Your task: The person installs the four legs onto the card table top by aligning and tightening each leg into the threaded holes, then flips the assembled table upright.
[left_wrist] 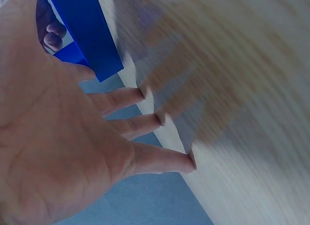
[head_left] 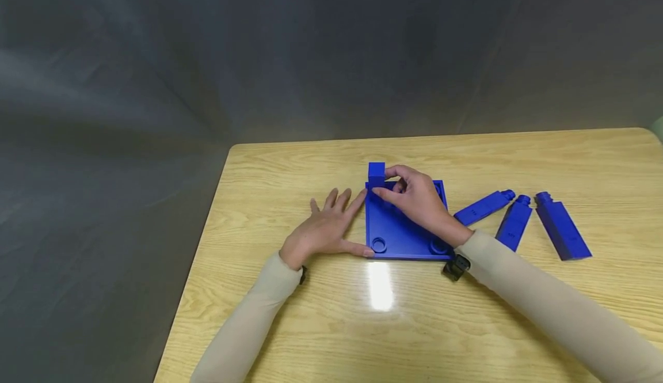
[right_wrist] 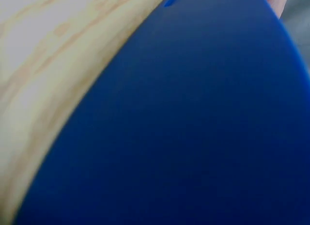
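Observation:
A blue square board (head_left: 399,234) with a raised rim and round threaded sockets lies on the table. At its far left corner a blue square-sided leg (head_left: 376,171) stands upright. My right hand (head_left: 416,198) holds this leg low down between thumb and fingers; the leg's lower end is hidden. My left hand (head_left: 328,230) is spread at the board's left side, its thumb at the near left corner and its index finger at the far left one. In the left wrist view, its other fingertips (left_wrist: 189,163) touch the table. A blue surface (right_wrist: 193,113) fills most of the right wrist view.
To the right of the board lie three more blue legs with threaded ends: one angled leg (head_left: 481,208), a middle leg (head_left: 514,224) partly behind my right sleeve, and an outer leg (head_left: 563,228). The wooden table (head_left: 290,325) ends at a dark curtain (head_left: 342,55).

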